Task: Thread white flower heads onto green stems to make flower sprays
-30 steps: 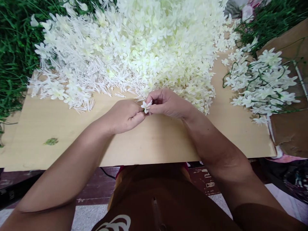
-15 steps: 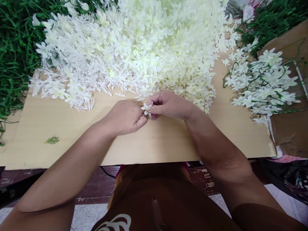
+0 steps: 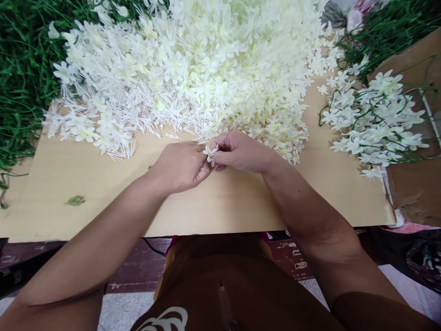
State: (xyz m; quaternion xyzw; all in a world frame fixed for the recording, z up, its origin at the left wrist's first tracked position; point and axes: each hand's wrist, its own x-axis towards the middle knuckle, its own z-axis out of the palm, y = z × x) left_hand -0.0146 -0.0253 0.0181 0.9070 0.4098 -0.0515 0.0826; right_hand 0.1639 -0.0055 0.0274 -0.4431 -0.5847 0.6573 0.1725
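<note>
Above the middle of the wooden tabletop (image 3: 220, 207), my two hands meet. A small white artificial flower (image 3: 210, 155) with pale stamens shows between them. Thumb and fingertips of my right hand (image 3: 237, 151) pinch this flower from the right. My left hand (image 3: 182, 168) is closed beside it, knuckles up and fingers curled under. Whatever those curled fingers grip is hidden from view. Just beyond both hands begins a large heap of white artificial flowers (image 3: 220, 78), many with thin white stamens.
Green plastic stems (image 3: 27, 73) pile up at the left, and more green stems (image 3: 396, 32) lie at the far right. White flowers on green stems (image 3: 382, 119) rest over cardboard (image 3: 416, 188) on the right. A small green scrap (image 3: 75, 201) lies at the front left.
Both hands stay nearly in place, with the flower turned slightly between them. A tiny green bit now shows beside my left wrist.
</note>
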